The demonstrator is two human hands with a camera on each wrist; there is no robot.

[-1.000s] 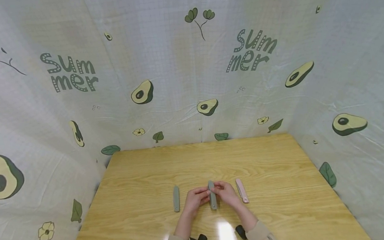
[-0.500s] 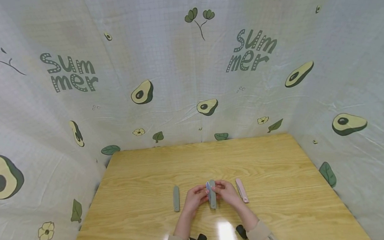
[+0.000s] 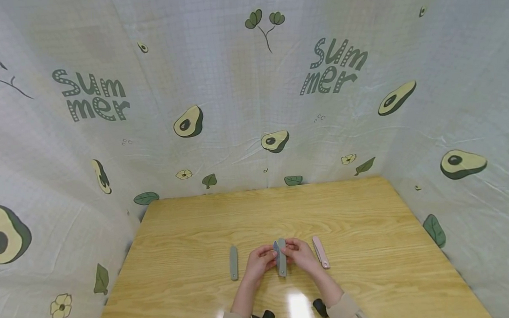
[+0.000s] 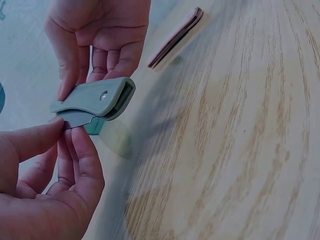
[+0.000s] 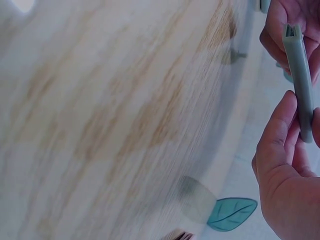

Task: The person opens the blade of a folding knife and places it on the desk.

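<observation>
A grey-green folding knife point(image 3: 282, 260) is held up between both hands over the table, its blade swung partly out of the handle. In the left wrist view the metal blade point(image 4: 77, 118) shows below the handle point(image 4: 87, 97). My left hand point(image 3: 256, 266) pinches the blade between thumb and fingers. From the other side my right hand point(image 3: 302, 257) grips the handle; the right wrist view shows its thumb and fingers point(image 5: 280, 120) at the handle's end. A second grey-green folding knife point(image 3: 234, 263) lies folded to the left, and a pink one point(image 3: 320, 252) to the right.
The wooden table point(image 3: 189, 227) carries the knives. A pale cloth point(image 3: 231, 85) printed with avocados and leaves hangs around its back and sides. A glare spot point(image 3: 299, 309) and black wrist gear point(image 3: 266, 317) show near the front.
The blade has swung out to the left from the handle between the first and second frames. Since then the hands and knife have hardly moved. The knives on the table stay put.
</observation>
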